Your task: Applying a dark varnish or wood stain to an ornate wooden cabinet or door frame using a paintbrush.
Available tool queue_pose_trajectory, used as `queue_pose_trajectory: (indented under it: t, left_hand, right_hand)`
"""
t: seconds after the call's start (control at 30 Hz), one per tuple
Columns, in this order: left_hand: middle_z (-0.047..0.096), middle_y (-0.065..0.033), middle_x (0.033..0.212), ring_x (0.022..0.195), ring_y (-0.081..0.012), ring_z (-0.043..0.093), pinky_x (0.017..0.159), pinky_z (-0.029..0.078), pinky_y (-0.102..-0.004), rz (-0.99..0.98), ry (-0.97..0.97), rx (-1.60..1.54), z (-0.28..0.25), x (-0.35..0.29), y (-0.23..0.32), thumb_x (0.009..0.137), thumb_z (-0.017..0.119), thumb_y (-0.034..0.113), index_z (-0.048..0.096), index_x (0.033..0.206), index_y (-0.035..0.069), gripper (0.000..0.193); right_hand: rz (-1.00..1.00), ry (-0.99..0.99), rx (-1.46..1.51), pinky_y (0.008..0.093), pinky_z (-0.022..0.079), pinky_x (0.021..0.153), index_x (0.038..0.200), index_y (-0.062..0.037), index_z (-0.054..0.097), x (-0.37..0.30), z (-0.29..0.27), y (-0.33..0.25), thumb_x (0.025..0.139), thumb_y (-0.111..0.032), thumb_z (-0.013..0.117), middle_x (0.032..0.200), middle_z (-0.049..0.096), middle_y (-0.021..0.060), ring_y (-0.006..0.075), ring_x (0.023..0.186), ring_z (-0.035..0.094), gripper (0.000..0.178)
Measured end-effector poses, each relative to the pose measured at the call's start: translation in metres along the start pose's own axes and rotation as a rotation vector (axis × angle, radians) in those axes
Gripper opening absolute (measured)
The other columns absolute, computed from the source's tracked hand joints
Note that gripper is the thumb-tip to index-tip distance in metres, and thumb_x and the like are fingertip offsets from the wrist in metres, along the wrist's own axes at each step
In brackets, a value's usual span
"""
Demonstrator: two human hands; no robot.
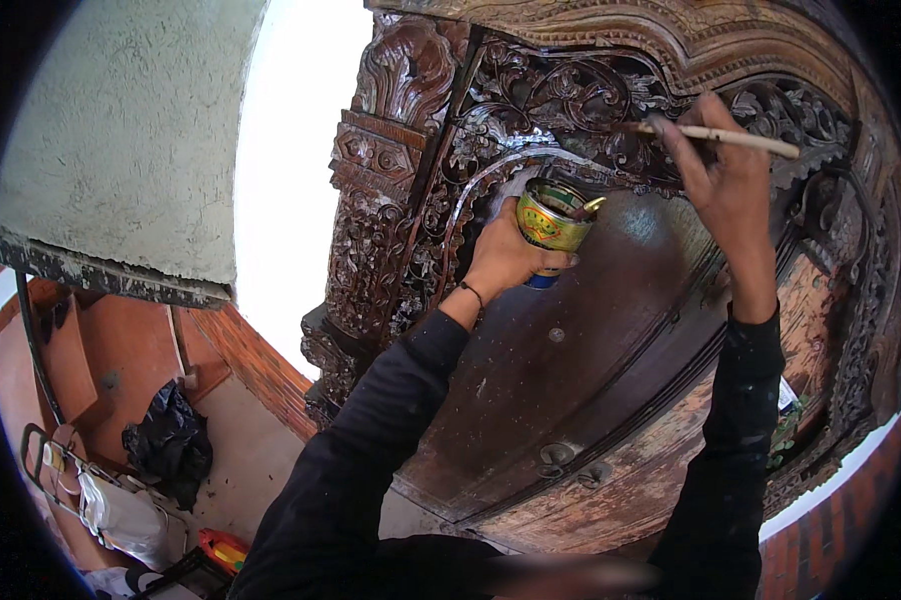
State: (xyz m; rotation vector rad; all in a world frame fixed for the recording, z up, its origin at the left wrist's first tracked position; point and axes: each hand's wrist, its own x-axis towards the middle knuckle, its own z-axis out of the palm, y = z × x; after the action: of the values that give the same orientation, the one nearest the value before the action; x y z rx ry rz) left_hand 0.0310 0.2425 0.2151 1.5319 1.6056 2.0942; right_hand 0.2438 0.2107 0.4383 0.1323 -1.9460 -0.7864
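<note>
- Rough grey plaster wall [121, 150] fills the upper left of the frame, with bright white sky [291, 180] just to its right.
- Lower left shows a terracotta-tiled floor [121, 350] far below, with a black bag [171, 445] lying on it, a white sack [121, 515] nearer the bottom edge and a small orange-and-yellow object [223, 548] beside that.
- Centre and right are taken up by a big dark wooden door frame [391, 200], heavily carved with scrolls and leaves, around a plain dark door panel [571, 380] that looks glossy and wet in places.
- Left hand [506, 255], coming up from the bottom centre in a black sleeve [371, 450], is wrapped closed around a small tin can [551, 225]; the can is yellow and green on the outside with its lid bent up, and it sits just in front of the carved arch, above the middle of the frame. A thin dark band circles that wrist.
- Right hand [726, 175], at the upper right, pinches a slim pale-handled brush [731, 137] between fingers and thumb, fingers curled tight; the brush lies nearly level, its left end against the carved openwork [591, 100] above the can. The bristles are too small to make out.
- Lower right edge shows a strip of red brick [841, 500].
</note>
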Motion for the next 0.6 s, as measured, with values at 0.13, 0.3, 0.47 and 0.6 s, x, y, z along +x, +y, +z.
queue_pose_trajectory:
  t: [0.13,0.3,0.47,0.6]
  left_hand:
    - [0.077,-0.0236,0.122,0.114,-0.039,0.075,0.101,0.059,-0.043,-0.014,-0.014,-0.054,-0.003,0.0,0.0,0.053,0.104,0.055,0.053,0.143,-0.006,0.12]
    - [0.076,-0.0235,0.122,0.113,-0.0386,0.076,0.101,0.059,-0.0422,0.003,-0.025,-0.034,-0.003,0.0,-0.006,0.053,0.104,0.056,0.053,0.143,-0.006,0.12]
    - [0.076,-0.0222,0.124,0.114,-0.0373,0.076,0.101,0.059,-0.0418,-0.002,-0.068,-0.081,-0.009,-0.002,-0.001,0.053,0.104,0.055,0.055,0.142,-0.003,0.117]
    - [0.076,-0.0209,0.123,0.114,-0.0356,0.076,0.101,0.059,-0.0418,0.002,-0.061,-0.131,-0.013,-0.007,-0.003,0.053,0.105,0.052,0.056,0.141,-0.002,0.114]
  right_hand:
    - [0.077,0.126,-0.115,0.0375,0.048,0.056,0.085,-0.0028,0.061,0.004,0.012,-0.016,0.091,-0.006,0.088,0.077,0.062,0.013,0.0281,0.063,0.062,0.028]
    - [-0.301,0.204,-0.057,0.038,0.052,0.057,0.083,-0.0024,0.064,-0.02,0.033,-0.033,0.085,0.004,0.089,0.08,0.066,0.0111,0.0262,0.066,0.066,0.027]
    - [-0.21,0.065,-0.035,0.041,0.054,0.063,0.089,-0.0027,0.065,-0.024,0.016,-0.029,0.09,-0.003,0.087,0.082,0.066,0.0134,0.0311,0.069,0.066,0.023]
    - [0.137,0.146,-0.101,0.0375,0.052,0.063,0.095,-0.0018,0.067,-0.018,-0.005,-0.025,0.099,-0.013,0.083,0.081,0.07,0.0116,0.0261,0.068,0.067,0.02]
